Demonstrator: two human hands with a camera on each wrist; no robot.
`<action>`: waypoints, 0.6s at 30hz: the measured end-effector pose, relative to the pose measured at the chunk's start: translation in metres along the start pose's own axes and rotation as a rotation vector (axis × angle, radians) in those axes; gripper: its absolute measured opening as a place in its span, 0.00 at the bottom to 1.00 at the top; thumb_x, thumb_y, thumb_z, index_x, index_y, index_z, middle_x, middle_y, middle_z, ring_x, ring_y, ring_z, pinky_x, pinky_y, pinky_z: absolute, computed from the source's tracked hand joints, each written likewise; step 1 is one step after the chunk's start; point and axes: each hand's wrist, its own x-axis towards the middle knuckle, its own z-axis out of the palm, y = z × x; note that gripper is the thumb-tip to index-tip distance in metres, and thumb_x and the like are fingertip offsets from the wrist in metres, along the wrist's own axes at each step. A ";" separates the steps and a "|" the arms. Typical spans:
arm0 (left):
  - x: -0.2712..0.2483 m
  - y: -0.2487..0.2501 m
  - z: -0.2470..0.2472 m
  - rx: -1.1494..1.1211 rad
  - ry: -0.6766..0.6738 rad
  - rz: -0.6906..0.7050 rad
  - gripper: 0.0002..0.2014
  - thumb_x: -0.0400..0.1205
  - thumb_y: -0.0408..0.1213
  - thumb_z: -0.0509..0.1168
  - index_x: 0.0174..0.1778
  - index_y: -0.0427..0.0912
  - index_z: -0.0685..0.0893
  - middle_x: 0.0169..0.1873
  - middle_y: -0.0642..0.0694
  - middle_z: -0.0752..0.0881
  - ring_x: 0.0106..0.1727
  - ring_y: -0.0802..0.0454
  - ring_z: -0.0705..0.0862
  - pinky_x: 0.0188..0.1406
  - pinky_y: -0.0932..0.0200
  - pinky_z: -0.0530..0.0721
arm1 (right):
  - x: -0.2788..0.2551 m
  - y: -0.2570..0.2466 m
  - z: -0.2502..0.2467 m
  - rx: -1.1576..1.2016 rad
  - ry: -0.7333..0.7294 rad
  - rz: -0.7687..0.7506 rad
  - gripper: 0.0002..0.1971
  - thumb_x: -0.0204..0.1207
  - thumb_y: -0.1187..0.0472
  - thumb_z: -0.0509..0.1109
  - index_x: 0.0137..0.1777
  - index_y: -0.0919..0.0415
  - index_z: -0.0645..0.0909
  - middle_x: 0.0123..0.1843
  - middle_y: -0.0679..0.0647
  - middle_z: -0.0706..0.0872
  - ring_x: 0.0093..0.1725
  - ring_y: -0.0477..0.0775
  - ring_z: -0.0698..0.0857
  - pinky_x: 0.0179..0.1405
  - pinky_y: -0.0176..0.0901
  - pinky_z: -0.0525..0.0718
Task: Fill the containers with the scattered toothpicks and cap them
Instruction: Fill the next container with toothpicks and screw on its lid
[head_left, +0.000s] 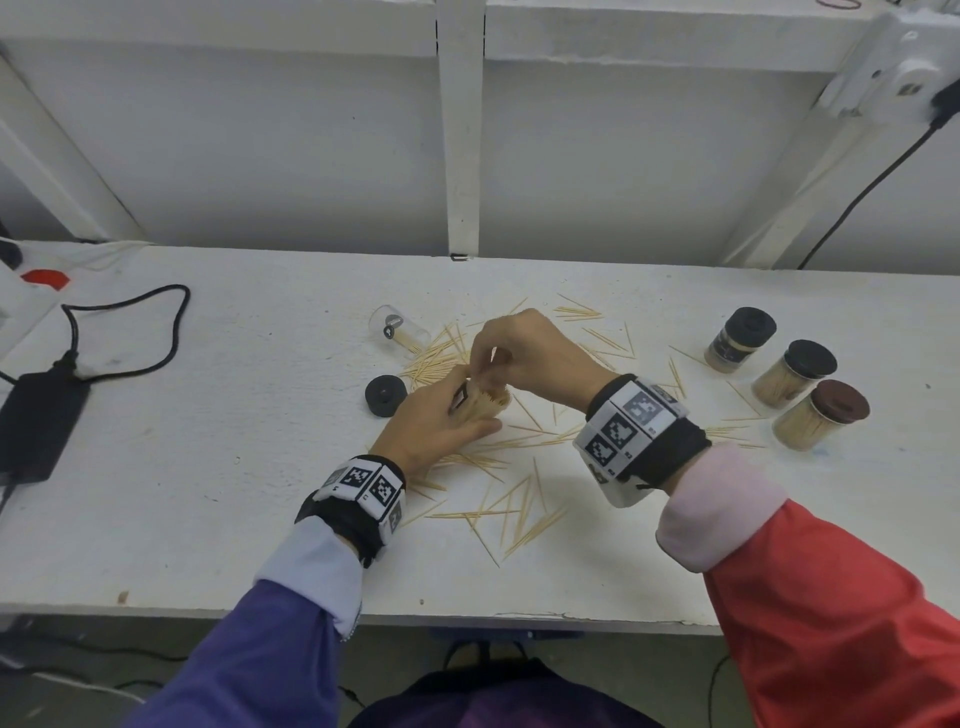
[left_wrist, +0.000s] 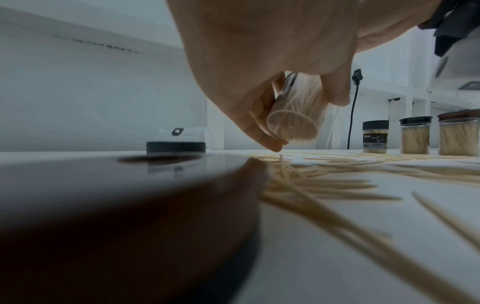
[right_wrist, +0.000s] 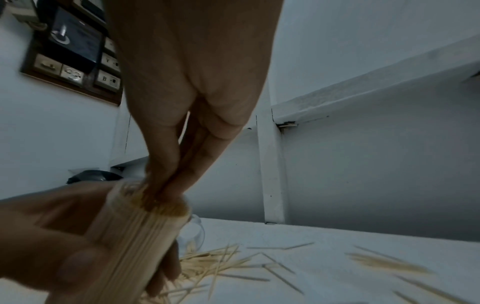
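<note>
My left hand (head_left: 474, 404) grips a clear container (head_left: 488, 408) packed with toothpicks and holds it tilted just above the white table (head_left: 208, 493). My right hand (head_left: 485, 366) reaches down over it, and its fingertips (right_wrist: 166, 185) pinch toothpicks at the open mouth. The left wrist view shows the container's round base (left_wrist: 292, 127). A loose black cap (head_left: 385, 396) lies left of the hands. An empty clear container (head_left: 397, 328) lies on its side behind it. Scattered toothpicks (head_left: 511, 512) lie all around the hands.
Three capped, filled containers stand at the right: two with black caps (head_left: 740, 339) (head_left: 795, 373), one with a dark red cap (head_left: 822, 414). A black power adapter (head_left: 36, 422) and its cable lie at the far left. A white wall with posts (head_left: 461, 156) rises behind the table.
</note>
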 end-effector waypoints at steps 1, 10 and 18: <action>0.000 0.000 0.000 -0.015 0.003 0.007 0.29 0.73 0.58 0.73 0.69 0.55 0.73 0.47 0.57 0.86 0.48 0.64 0.84 0.49 0.59 0.81 | -0.001 0.001 0.002 0.032 0.042 0.015 0.05 0.66 0.69 0.79 0.38 0.61 0.88 0.35 0.49 0.88 0.33 0.43 0.85 0.37 0.37 0.83; -0.002 0.004 -0.003 -0.114 0.151 -0.013 0.25 0.77 0.54 0.73 0.67 0.61 0.71 0.55 0.66 0.83 0.57 0.74 0.80 0.50 0.77 0.76 | -0.014 0.006 0.016 0.290 0.237 0.142 0.12 0.79 0.52 0.71 0.61 0.50 0.85 0.56 0.42 0.87 0.53 0.43 0.83 0.46 0.37 0.80; 0.002 -0.001 -0.003 -0.013 0.240 0.054 0.39 0.73 0.49 0.78 0.78 0.52 0.68 0.74 0.57 0.73 0.75 0.60 0.71 0.70 0.59 0.74 | -0.018 0.004 0.022 0.135 0.225 0.193 0.22 0.66 0.59 0.80 0.61 0.55 0.82 0.54 0.47 0.88 0.40 0.43 0.83 0.47 0.48 0.86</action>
